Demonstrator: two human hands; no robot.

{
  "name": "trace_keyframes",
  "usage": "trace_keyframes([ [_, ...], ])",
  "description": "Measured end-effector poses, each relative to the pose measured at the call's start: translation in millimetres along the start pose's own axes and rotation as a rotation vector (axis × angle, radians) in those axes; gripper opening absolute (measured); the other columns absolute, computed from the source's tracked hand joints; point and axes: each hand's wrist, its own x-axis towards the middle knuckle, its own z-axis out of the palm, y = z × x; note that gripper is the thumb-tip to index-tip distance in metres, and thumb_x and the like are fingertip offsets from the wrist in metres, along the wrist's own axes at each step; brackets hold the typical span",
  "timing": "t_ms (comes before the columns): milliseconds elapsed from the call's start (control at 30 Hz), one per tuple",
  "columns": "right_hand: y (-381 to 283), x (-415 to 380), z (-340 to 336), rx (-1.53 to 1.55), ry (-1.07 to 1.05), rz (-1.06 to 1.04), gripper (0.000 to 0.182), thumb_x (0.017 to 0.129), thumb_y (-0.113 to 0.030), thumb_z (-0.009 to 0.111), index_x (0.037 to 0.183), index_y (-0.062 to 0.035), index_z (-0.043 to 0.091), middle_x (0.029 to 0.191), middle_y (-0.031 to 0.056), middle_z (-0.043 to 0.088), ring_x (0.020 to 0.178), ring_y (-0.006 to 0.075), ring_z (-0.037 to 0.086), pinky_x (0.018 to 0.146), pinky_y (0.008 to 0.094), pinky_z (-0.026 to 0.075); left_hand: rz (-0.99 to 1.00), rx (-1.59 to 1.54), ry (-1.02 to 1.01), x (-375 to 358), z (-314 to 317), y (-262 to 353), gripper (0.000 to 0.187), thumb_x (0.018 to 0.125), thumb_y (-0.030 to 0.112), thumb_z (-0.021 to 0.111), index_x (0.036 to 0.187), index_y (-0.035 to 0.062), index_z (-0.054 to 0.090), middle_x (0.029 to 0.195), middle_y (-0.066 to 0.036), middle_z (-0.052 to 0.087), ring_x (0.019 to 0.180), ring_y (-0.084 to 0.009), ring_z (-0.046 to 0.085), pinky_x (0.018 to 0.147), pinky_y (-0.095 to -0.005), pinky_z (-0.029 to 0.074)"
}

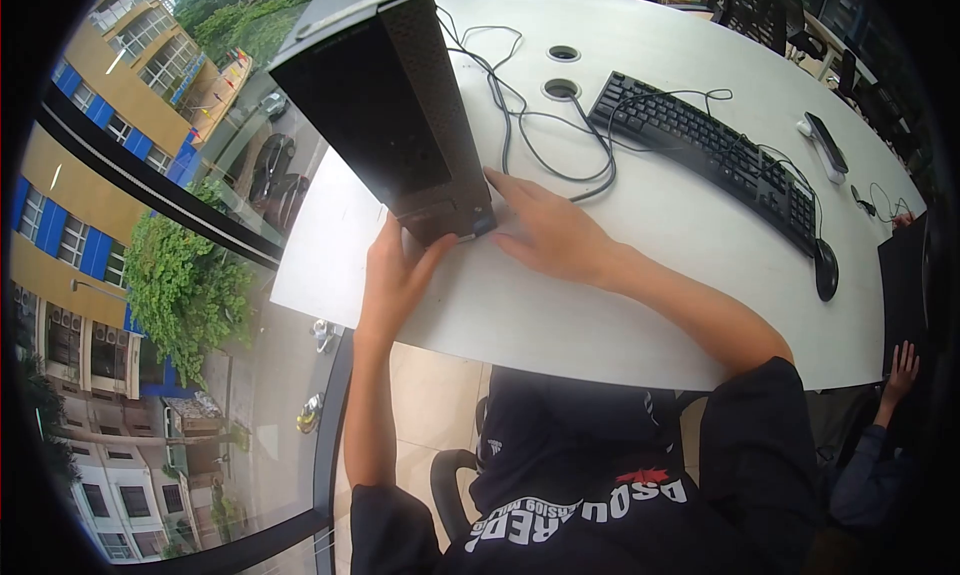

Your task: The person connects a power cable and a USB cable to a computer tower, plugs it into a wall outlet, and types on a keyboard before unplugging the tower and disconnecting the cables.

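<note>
A black desktop computer tower (415,125) stands on the left end of the white table, close to the window. At its lower left corner, my left hand (395,275) grips it with the thumb across the near face; the other fingers are partly hidden behind the case. My right hand (555,233) presses against the lower right side, fingers along the case and thumb near the bottom corner. Black cables (510,125) lie behind and to the right of the tower, one looping past my right fingers.
A black keyboard (710,150) and a mouse (826,270) lie to the right, beyond two cable holes. Farther right are a phone-like device (825,143) on a white stand and a dark monitor-like panel (908,285). Another person's hand (901,370) shows at the right edge.
</note>
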Motion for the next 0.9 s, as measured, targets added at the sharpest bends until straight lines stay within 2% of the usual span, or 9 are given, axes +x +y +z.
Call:
trace_keyframes([
  [100,-11.6,-50.9,-21.4,-0.15,-0.003,-0.059,0.063,0.093,-0.018,0.074,0.147,0.0053,0.05,0.15,0.0242,0.056,0.142,0.0396,0.052,0.117,0.0447,0.045,0.219,0.449,0.169,-26.9,-5.8,-30.3,0.039,0.093,0.016,0.079,0.127,-0.0021,0.071,0.128,-0.023,0.073,0.128,-0.0377,0.065,0.113,-0.0444,0.046],
  [200,-22.7,-110.3,-47.8,-0.27,-0.025,0.054,0.057,0.092,-0.015,0.076,0.143,0.0039,0.057,0.152,0.0221,0.056,0.142,0.0405,0.052,0.119,0.0465,0.044,0.233,0.538,0.081,-60.0,-22.9,-31.6,0.035,0.096,0.016,0.075,0.128,0.0026,0.074,0.139,-0.019,0.068,0.139,-0.0386,0.057,0.123,-0.0512,0.035],
  [233,-26.8,-132.0,-54.8,-0.296,-0.011,0.109,0.056,0.091,-0.014,0.076,0.142,0.0035,0.059,0.153,0.022,0.056,0.142,0.041,0.053,0.119,0.0467,0.043,0.202,0.528,0.042,-70.9,-25.4,-31.2,0.032,0.096,0.016,0.072,0.127,0.009,0.077,0.147,-0.014,0.065,0.145,-0.0363,0.052,0.127,-0.0571,0.025],
  [367,-45.9,-210.7,-76.8,-0.468,0.125,0.33,0.052,0.092,-0.005,0.069,0.142,0.0038,0.059,0.151,0.0248,0.057,0.142,0.0423,0.054,0.122,0.0518,0.039,0.261,0.573,-0.045,-99.9,-21.7,-15.5,0.034,0.093,0.022,0.074,0.127,0.0201,0.079,0.155,-0.012,0.058,0.152,-0.0377,0.042,0.128,-0.0608,0.02],
  [500,-48.0,-272.4,-81.0,-0.551,0.359,0.517,0.045,0.098,-0.006,0.053,0.141,0.0062,0.059,0.15,0.0257,0.058,0.14,0.0426,0.056,0.122,0.0528,0.038,0.338,0.601,-0.084,-103.2,-13.1,-13.7,0.041,0.09,0.031,0.076,0.13,0.0237,0.078,0.157,-0.013,0.055,0.15,-0.0406,0.042,0.128,-0.0613,0.019],
  [600,-28.3,-295.8,-80.7,-0.608,0.448,0.507,0.046,0.099,-0.01,0.045,0.139,0.0077,0.06,0.147,0.0266,0.061,0.136,0.0432,0.059,0.119,0.051,0.042,0.285,0.726,0.002,-97.1,-18.0,-26.0,0.041,0.09,0.029,0.075,0.131,0.0235,0.077,0.157,-0.014,0.055,0.151,-0.0403,0.042,0.128,-0.0617,0.019],
  [633,-25.4,-298.9,-78.6,-0.712,0.428,0.423,0.048,0.098,-0.01,0.039,0.135,0.01,0.061,0.14,0.0285,0.065,0.128,0.0437,0.064,0.113,0.0497,0.049,0.282,0.755,0.011,-94.4,-22.9,-31.6,0.042,0.091,0.03,0.073,0.133,0.0214,0.076,0.157,-0.013,0.055,0.151,-0.0403,0.042,0.128,-0.0618,0.019],
  [733,-14.7,-309.4,-75.6,-0.702,0.469,0.351,0.048,0.097,-0.009,0.039,0.133,0.0124,0.061,0.132,0.031,0.068,0.12,0.0448,0.069,0.107,0.0504,0.054,0.282,0.722,-0.052,-90.8,-22.7,-31.1,0.043,0.093,0.032,0.07,0.133,0.0191,0.076,0.157,-0.014,0.055,0.151,-0.0403,0.041,0.127,-0.0615,0.019],
  [900,3.2,-321.9,-79.9,-0.725,0.464,0.272,0.046,0.096,-0.006,0.036,0.129,0.0151,0.061,0.126,0.0337,0.069,0.115,0.0467,0.071,0.103,0.0517,0.057,0.403,0.61,-0.074,-85.1,1.2,-35.0,0.041,0.092,0.027,0.068,0.128,0.0109,0.078,0.142,-0.018,0.067,0.138,-0.0386,0.058,0.121,-0.0584,0.033],
])
